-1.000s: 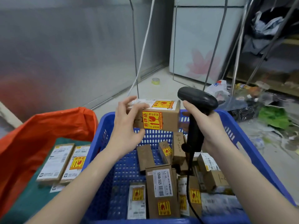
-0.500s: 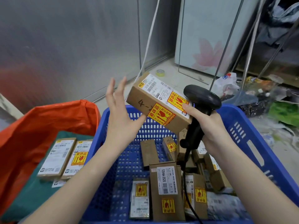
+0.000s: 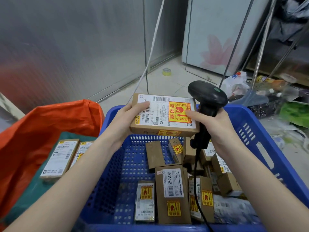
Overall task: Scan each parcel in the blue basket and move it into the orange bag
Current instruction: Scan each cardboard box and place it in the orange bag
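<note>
Two hands hold one parcel label-up at frame centre. Left hand clasps its left edge. Right hand grips the scanner, thumb pressing the parcel's right side.

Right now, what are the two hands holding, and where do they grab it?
The left hand holds the cardboard parcel by its left end. The right hand holds the black scanner by its handle, thumb resting on the parcel's label.

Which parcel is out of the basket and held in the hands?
The flat parcel with its shipping label facing up, held by the left hand; the others lie in the blue basket.
</note>
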